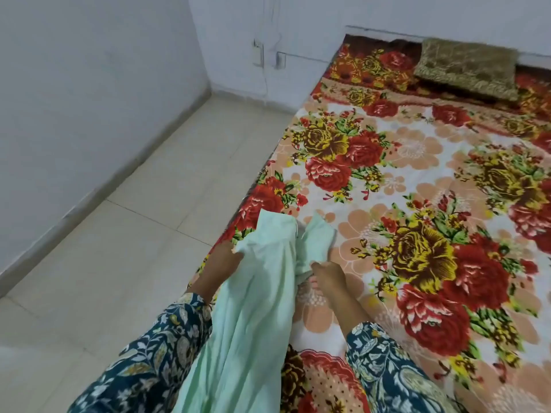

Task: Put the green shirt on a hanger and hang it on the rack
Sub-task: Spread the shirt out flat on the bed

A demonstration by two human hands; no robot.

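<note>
The pale green shirt [262,281] hangs in a long fold from my hands over the near left edge of the bed [417,180], its upper end resting on the floral sheet. My left hand [222,259] is mostly hidden under the cloth and grips its left edge. My right hand [326,277] pinches a bunched part of the shirt on the sheet. No hanger or rack is in view.
The bed carries a red and yellow flower-print sheet, with an olive-gold pillow [468,67] at its far end. Pale floor tiles [155,204] run along the bed's left side up to white walls. Sockets and cables [268,55] sit on the far wall.
</note>
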